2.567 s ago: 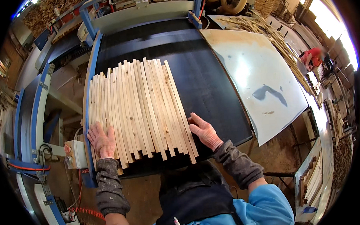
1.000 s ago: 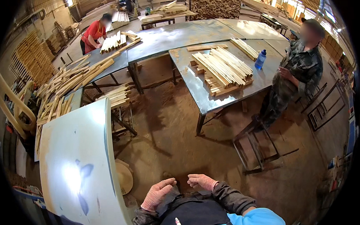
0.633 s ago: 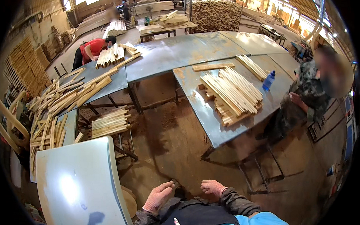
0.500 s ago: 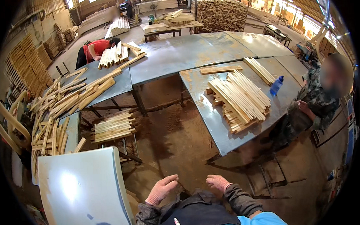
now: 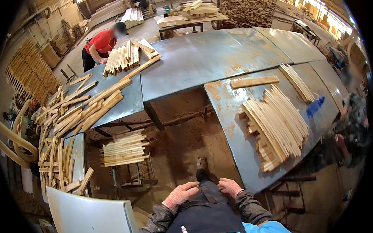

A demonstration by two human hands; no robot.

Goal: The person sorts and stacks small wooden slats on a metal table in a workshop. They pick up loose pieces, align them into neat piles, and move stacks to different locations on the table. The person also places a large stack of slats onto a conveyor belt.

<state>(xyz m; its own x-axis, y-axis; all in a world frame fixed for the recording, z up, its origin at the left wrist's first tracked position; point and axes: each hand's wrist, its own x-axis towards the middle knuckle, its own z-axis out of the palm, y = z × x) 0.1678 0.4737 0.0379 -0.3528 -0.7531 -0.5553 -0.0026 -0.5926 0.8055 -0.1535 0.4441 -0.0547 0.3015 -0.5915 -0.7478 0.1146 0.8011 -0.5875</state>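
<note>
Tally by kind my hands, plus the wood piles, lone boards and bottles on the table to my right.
Hands: 2 (left hand, right hand)
Wood piles: 2 (large pile, small pile)
Lone board: 1
Blue bottle: 1
Total: 6

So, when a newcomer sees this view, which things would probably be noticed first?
Probably the pale stack of wooden strips on the metal-topped table at right, with a blue bottle beside it. Next may come the untidy heap of wood pieces at left, and the co-worker in red at upper left. At the lower middle, the gloved left hand and right hand are apart, apparently holding nothing.
</note>
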